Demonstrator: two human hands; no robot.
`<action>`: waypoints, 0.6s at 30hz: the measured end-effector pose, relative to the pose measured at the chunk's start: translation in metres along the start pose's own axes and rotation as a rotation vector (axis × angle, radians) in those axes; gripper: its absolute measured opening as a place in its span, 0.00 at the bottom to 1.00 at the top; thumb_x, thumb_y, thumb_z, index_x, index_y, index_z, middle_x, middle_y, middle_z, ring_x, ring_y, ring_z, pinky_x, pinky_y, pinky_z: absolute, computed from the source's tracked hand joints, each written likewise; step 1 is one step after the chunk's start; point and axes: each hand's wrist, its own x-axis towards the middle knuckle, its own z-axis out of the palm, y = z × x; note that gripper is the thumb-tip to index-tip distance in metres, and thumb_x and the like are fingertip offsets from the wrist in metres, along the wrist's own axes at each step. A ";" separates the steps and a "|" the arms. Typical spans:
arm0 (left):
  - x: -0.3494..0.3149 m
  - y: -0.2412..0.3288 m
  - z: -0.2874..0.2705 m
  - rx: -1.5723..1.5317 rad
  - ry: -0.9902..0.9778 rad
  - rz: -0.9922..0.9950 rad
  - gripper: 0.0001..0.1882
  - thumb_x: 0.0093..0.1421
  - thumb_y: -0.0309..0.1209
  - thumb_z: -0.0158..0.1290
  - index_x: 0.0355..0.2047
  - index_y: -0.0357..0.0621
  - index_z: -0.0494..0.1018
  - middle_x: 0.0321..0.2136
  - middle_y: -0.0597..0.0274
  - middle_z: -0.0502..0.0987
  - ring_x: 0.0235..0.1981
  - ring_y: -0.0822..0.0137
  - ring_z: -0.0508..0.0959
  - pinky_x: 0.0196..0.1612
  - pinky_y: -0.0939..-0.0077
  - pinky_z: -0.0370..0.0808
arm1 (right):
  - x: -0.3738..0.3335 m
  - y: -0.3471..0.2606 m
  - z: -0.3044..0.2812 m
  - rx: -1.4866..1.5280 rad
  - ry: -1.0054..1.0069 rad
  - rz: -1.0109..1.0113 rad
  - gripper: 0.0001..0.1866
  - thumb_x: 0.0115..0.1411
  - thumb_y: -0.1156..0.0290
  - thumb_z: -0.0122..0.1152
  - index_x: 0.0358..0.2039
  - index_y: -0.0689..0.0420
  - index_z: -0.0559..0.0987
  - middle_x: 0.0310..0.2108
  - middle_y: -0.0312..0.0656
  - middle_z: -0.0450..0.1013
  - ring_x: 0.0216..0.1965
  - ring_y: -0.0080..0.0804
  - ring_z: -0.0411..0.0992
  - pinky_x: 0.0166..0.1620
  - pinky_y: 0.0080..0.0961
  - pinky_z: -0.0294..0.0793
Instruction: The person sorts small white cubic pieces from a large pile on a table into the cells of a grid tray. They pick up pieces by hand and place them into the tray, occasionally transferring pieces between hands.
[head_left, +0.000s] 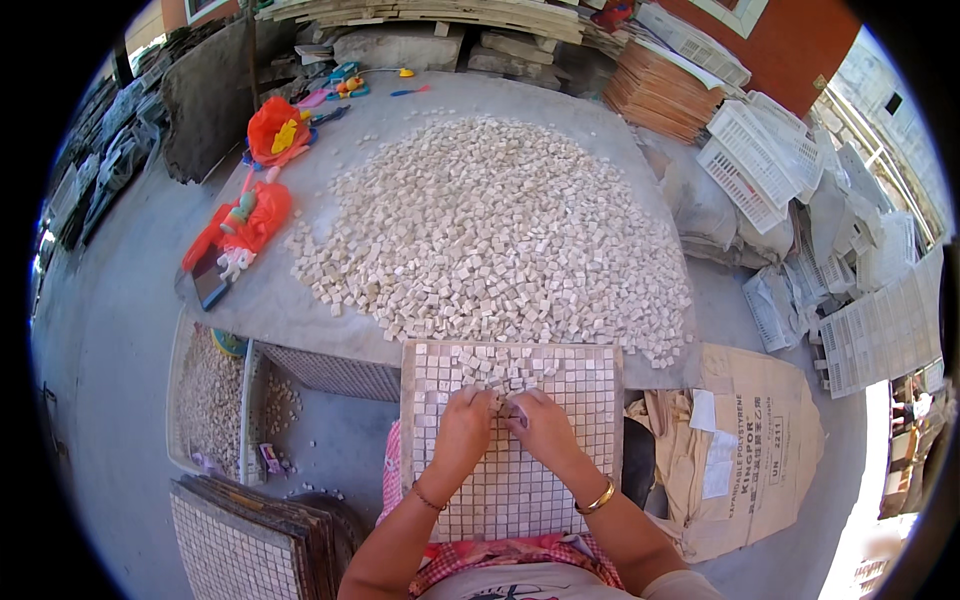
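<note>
A square grid board (408, 375) with a wooden rim lies in front of me, most of its cells filled with small pale stone cubes (520, 500). Loose cubes (492, 363) are heaped on its far part. Just below that heap, my left hand (464, 430) has its fingers curled, the tips close to the cubes. My right hand (545, 425) faces it from the other side, thumb and fingers pinched together. The fingertips of both hands nearly meet over the grid. What sits between them is too small and too covered to make out.
Beyond the board, a large heap of stone cubes (500, 230) covers a grey table (350, 345). Toys and red bags (265, 215) lie at its left edge. Stacked filled boards (235, 540) and a white crate (180, 400) stand left; flattened cardboard (770, 500) and white baskets (750, 165) lie right.
</note>
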 end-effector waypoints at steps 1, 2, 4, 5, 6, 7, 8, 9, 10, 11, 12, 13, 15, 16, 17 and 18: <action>0.000 0.000 -0.002 -0.032 0.016 -0.022 0.10 0.49 0.19 0.51 0.34 0.38 0.72 0.28 0.51 0.72 0.30 0.50 0.72 0.34 0.62 0.70 | 0.001 -0.008 0.002 -0.004 -0.001 0.045 0.12 0.47 0.75 0.61 0.33 0.59 0.72 0.28 0.46 0.68 0.33 0.46 0.69 0.34 0.36 0.70; -0.001 0.003 -0.005 -0.063 0.031 -0.045 0.10 0.49 0.19 0.52 0.33 0.38 0.72 0.27 0.52 0.72 0.29 0.51 0.72 0.33 0.64 0.70 | 0.001 -0.007 0.003 0.034 0.011 0.052 0.11 0.48 0.75 0.60 0.33 0.60 0.73 0.29 0.45 0.69 0.32 0.44 0.69 0.33 0.35 0.70; -0.004 0.007 -0.014 -0.139 0.040 -0.123 0.09 0.49 0.20 0.52 0.33 0.38 0.72 0.26 0.54 0.72 0.26 0.56 0.72 0.30 0.68 0.70 | 0.001 -0.005 0.004 0.109 0.030 0.063 0.09 0.50 0.74 0.59 0.33 0.60 0.74 0.29 0.45 0.70 0.30 0.41 0.70 0.33 0.32 0.70; -0.007 0.009 -0.020 -0.183 0.034 -0.179 0.08 0.50 0.20 0.52 0.32 0.38 0.72 0.25 0.55 0.72 0.24 0.59 0.73 0.29 0.70 0.70 | 0.000 -0.004 0.002 0.207 0.011 0.124 0.08 0.52 0.73 0.58 0.33 0.61 0.75 0.27 0.43 0.70 0.29 0.37 0.70 0.32 0.29 0.70; -0.011 0.011 -0.025 -0.227 0.028 -0.234 0.07 0.50 0.20 0.52 0.32 0.37 0.72 0.24 0.57 0.72 0.23 0.62 0.73 0.28 0.73 0.70 | 0.000 -0.004 -0.004 0.305 -0.009 0.186 0.08 0.53 0.72 0.57 0.33 0.62 0.75 0.26 0.42 0.71 0.27 0.33 0.70 0.31 0.27 0.69; -0.013 0.012 -0.028 -0.296 0.022 -0.289 0.06 0.51 0.20 0.52 0.31 0.38 0.73 0.24 0.58 0.73 0.23 0.66 0.72 0.27 0.74 0.69 | -0.002 -0.003 -0.010 0.397 -0.027 0.253 0.08 0.55 0.72 0.56 0.33 0.62 0.76 0.25 0.41 0.71 0.25 0.30 0.69 0.30 0.25 0.69; -0.017 0.013 -0.031 -0.365 0.015 -0.344 0.04 0.52 0.21 0.51 0.30 0.38 0.73 0.24 0.60 0.73 0.22 0.69 0.72 0.27 0.76 0.68 | -0.002 -0.003 -0.017 0.461 -0.045 0.316 0.09 0.55 0.71 0.55 0.33 0.63 0.76 0.24 0.39 0.71 0.24 0.26 0.68 0.30 0.23 0.68; -0.020 0.013 -0.032 -0.433 0.009 -0.399 0.03 0.53 0.21 0.51 0.30 0.38 0.73 0.24 0.62 0.74 0.22 0.72 0.71 0.26 0.78 0.68 | -0.002 -0.002 -0.023 0.525 -0.064 0.380 0.09 0.56 0.71 0.54 0.33 0.64 0.76 0.22 0.38 0.71 0.24 0.23 0.67 0.29 0.21 0.67; -0.023 0.011 -0.031 -0.505 -0.053 -0.461 0.04 0.55 0.22 0.50 0.31 0.38 0.73 0.24 0.63 0.74 0.23 0.74 0.71 0.27 0.79 0.69 | -0.002 -0.001 -0.027 0.588 -0.080 0.443 0.10 0.57 0.70 0.54 0.33 0.64 0.77 0.21 0.36 0.71 0.23 0.20 0.65 0.29 0.19 0.66; -0.027 0.008 -0.030 -0.576 -0.115 -0.523 0.05 0.57 0.23 0.48 0.33 0.38 0.73 0.25 0.63 0.74 0.24 0.75 0.71 0.28 0.79 0.69 | -0.003 0.002 -0.027 0.649 -0.067 0.433 0.11 0.57 0.69 0.54 0.33 0.65 0.76 0.20 0.34 0.69 0.23 0.16 0.64 0.28 0.17 0.65; -0.031 0.006 -0.028 -0.647 -0.178 -0.585 0.06 0.58 0.24 0.47 0.35 0.37 0.72 0.25 0.63 0.74 0.25 0.76 0.71 0.28 0.80 0.70 | -0.004 0.002 -0.030 0.652 -0.096 0.467 0.11 0.57 0.69 0.55 0.33 0.65 0.76 0.20 0.34 0.70 0.23 0.17 0.64 0.28 0.17 0.65; -0.034 0.005 -0.025 -0.798 -0.178 -0.630 0.07 0.60 0.26 0.46 0.37 0.37 0.72 0.26 0.64 0.74 0.25 0.76 0.71 0.29 0.80 0.70 | -0.003 0.001 -0.032 0.657 -0.130 0.497 0.10 0.56 0.69 0.56 0.32 0.64 0.77 0.21 0.35 0.71 0.22 0.17 0.64 0.27 0.17 0.65; -0.040 0.010 -0.016 -1.102 -0.175 -0.713 0.10 0.63 0.30 0.44 0.39 0.38 0.71 0.28 0.65 0.74 0.26 0.76 0.71 0.31 0.81 0.71 | -0.005 -0.003 -0.032 0.619 -0.207 0.411 0.10 0.55 0.68 0.57 0.32 0.63 0.77 0.21 0.36 0.71 0.22 0.17 0.65 0.27 0.17 0.65; -0.042 0.014 -0.015 -1.231 -0.204 -0.794 0.11 0.64 0.31 0.43 0.40 0.38 0.70 0.29 0.65 0.74 0.28 0.75 0.72 0.32 0.81 0.71 | -0.010 -0.005 -0.027 0.582 -0.247 0.297 0.10 0.55 0.68 0.58 0.32 0.62 0.77 0.21 0.36 0.71 0.22 0.18 0.65 0.26 0.18 0.66; -0.044 0.020 -0.014 -1.362 -0.232 -0.874 0.12 0.64 0.32 0.41 0.40 0.38 0.70 0.31 0.64 0.74 0.30 0.75 0.72 0.32 0.81 0.70 | -0.012 -0.007 -0.024 0.543 -0.286 0.183 0.10 0.54 0.68 0.58 0.31 0.62 0.77 0.21 0.36 0.72 0.21 0.18 0.65 0.26 0.18 0.66; -0.046 0.024 -0.016 -1.493 -0.259 -0.954 0.13 0.65 0.34 0.40 0.41 0.38 0.69 0.32 0.64 0.74 0.32 0.75 0.72 0.33 0.81 0.70 | -0.011 -0.009 -0.022 0.532 -0.284 0.197 0.09 0.54 0.68 0.59 0.31 0.61 0.77 0.22 0.37 0.72 0.22 0.19 0.65 0.26 0.18 0.66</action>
